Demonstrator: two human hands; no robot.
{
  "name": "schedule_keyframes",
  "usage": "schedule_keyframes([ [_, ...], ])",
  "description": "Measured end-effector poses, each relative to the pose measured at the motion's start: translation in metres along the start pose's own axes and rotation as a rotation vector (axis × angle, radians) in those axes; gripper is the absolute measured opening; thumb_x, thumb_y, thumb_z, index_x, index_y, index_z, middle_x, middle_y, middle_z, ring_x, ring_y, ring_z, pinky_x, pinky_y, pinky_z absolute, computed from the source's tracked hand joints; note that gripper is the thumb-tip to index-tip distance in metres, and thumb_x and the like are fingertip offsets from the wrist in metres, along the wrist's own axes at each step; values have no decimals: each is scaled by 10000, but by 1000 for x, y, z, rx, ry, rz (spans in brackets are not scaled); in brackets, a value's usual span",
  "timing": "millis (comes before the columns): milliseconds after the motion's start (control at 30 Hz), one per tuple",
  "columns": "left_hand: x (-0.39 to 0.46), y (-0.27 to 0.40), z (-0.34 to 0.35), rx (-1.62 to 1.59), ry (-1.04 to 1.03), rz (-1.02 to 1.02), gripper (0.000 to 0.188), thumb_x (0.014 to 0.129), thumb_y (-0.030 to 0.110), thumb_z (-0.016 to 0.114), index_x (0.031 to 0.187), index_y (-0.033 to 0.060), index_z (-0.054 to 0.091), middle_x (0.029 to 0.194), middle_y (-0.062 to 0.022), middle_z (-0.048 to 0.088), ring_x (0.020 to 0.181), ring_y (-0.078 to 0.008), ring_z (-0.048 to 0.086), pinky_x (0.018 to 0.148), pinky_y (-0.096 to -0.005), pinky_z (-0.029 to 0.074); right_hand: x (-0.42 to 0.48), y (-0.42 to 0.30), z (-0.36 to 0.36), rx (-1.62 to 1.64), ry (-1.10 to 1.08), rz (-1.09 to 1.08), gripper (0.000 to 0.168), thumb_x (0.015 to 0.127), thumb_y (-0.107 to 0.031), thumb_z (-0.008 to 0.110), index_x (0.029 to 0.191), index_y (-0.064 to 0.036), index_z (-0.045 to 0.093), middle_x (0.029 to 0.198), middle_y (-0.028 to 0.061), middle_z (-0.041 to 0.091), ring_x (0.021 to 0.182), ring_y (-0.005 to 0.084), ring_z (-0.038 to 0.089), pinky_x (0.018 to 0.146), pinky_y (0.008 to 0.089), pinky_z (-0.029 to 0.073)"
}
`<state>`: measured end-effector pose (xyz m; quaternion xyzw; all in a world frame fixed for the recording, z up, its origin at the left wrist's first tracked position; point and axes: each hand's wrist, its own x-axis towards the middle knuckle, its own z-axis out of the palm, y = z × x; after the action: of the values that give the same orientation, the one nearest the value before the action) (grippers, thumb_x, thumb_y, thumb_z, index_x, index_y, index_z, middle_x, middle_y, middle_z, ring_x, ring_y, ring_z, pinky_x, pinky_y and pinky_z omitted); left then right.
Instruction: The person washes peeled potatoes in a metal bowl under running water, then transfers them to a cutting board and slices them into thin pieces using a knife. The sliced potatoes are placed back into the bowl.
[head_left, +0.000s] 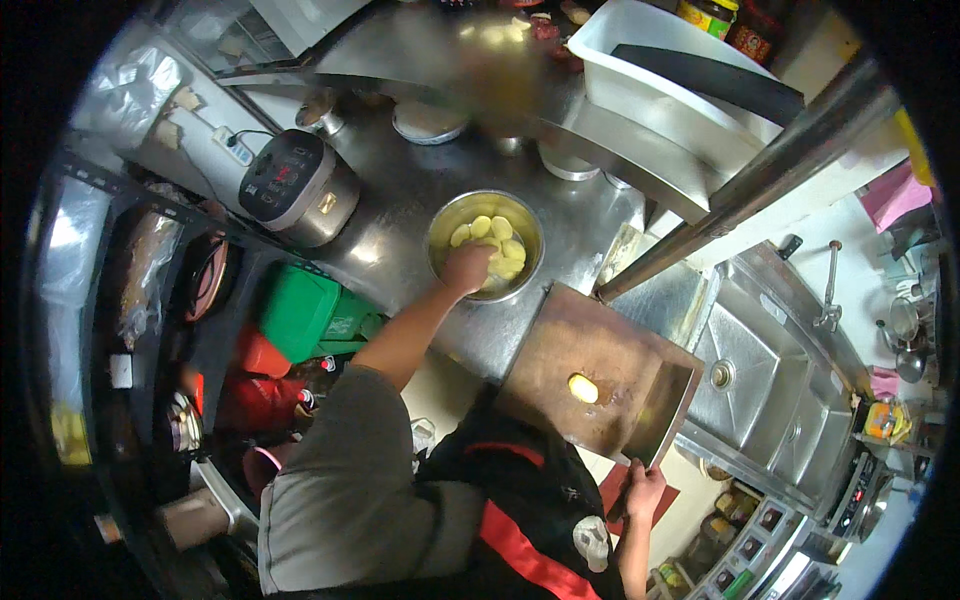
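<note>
My left hand reaches into a round steel bowl, over peeled potato pieces. Its fingertips are hidden among the pieces, so whether it grips one does not show. On the wooden cutting board rests a single pale yellow potato piece, cut or peeled. My right hand is closed around the handle of a broad cleaver, at the board's near right edge. The cleaver's blade is over the right side of the board, to the right of the potato piece.
A rice cooker stands left of the bowl on the steel counter. A metal pole slants down behind the board. The steel sink lies right. A raised shelf holds a white tub. Green containers are at left.
</note>
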<state>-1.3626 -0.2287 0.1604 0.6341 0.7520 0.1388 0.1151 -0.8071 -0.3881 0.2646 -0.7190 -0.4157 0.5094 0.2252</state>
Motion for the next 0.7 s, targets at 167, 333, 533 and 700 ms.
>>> schedule_keyframes([
  [167,4,22,-10,-51,-82,323,375,795,15,609,1146,99,712,1174,-125,699,1152,-324,630,992,-439,493,-6,-5,22,23,40,1,157,982,-131,613,850,-50,585,614,5,538,475,118,512,452,289,408],
  [333,-4,27,-19,147,-124,348,364,832,30,592,1172,108,698,1195,-98,677,1108,-313,627,984,-438,488,-24,-38,44,74,59,64,187,978,-154,617,848,-21,597,597,12,535,479,115,513,457,296,420],
  [533,-70,124,4,-606,-237,241,208,913,45,589,1108,71,656,1092,-123,618,937,-351,630,798,-420,533,-6,-2,59,-313,96,-78,228,962,-178,622,884,34,650,609,99,609,522,179,591,514,350,464],
  [700,-130,204,58,-500,-456,336,391,873,111,713,1232,60,566,1215,-163,547,1078,-428,610,864,-481,539,4,-6,71,-504,118,-173,270,952,-213,606,1110,-19,707,807,296,658,847,462,681,712,509,529],
])
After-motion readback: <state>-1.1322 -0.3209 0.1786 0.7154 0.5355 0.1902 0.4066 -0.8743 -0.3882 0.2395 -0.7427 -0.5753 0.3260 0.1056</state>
